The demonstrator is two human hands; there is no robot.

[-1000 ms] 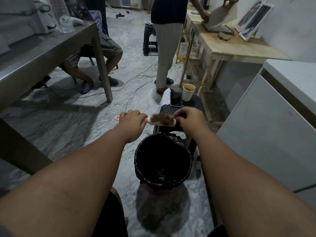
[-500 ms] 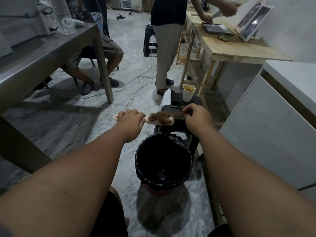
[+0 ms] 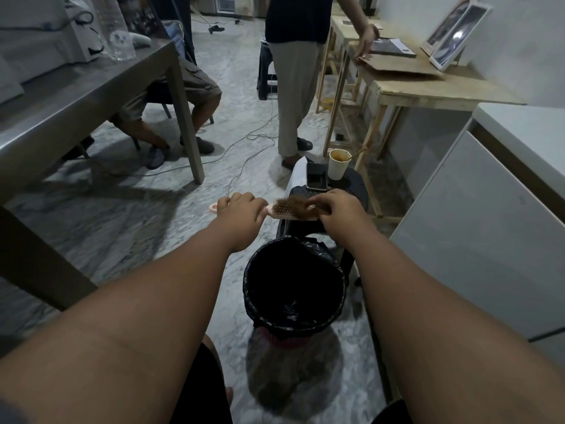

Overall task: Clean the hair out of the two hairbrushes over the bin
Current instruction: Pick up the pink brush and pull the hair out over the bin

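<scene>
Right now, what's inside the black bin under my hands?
The bin is lined with a black bag. A few crumpled, shiny folds show near the bottom. The inside is too dark to tell whether any hair lies there.

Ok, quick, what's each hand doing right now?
Left hand: closed around the pink hairbrush handle.
Right hand: pinching the brown hair clump on the bristles.

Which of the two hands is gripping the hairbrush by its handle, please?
The left hand grips the pink hairbrush by its handle; the right hand instead pinches the hair on its bristles.
</scene>
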